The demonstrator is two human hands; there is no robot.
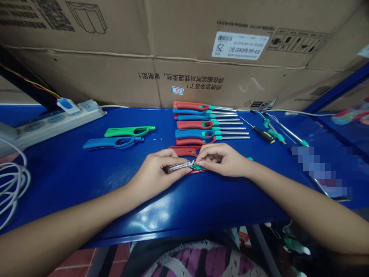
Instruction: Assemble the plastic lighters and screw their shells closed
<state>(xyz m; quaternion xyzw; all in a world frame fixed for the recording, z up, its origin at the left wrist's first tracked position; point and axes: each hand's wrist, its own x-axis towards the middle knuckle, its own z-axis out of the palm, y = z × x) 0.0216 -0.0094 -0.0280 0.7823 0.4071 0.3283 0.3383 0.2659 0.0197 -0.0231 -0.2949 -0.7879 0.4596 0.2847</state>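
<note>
My left hand (161, 167) is closed around a clear-and-silver tube (179, 167), which looks like a lighter's fuel tank. Its tip meets a small green part (198, 166) pinched between the thumb and fingers of my right hand (220, 159). Beneath and just behind the fingers lies an opened red lighter shell (184, 151), partly covered by both hands. Thin pale wires run below the green part. Farther back, several long-necked lighters (194, 124) with red, orange and blue handles lie side by side, metal barrels pointing right.
A green lighter handle (127, 132) and a blue one (111, 143) lie to the left on the blue table (138, 215). At right are a screwdriver (261, 134) and loose barrel parts (288, 129). A power strip (52, 119) and coiled cable (13, 188) sit left; a cardboard box (115, 77) stands behind.
</note>
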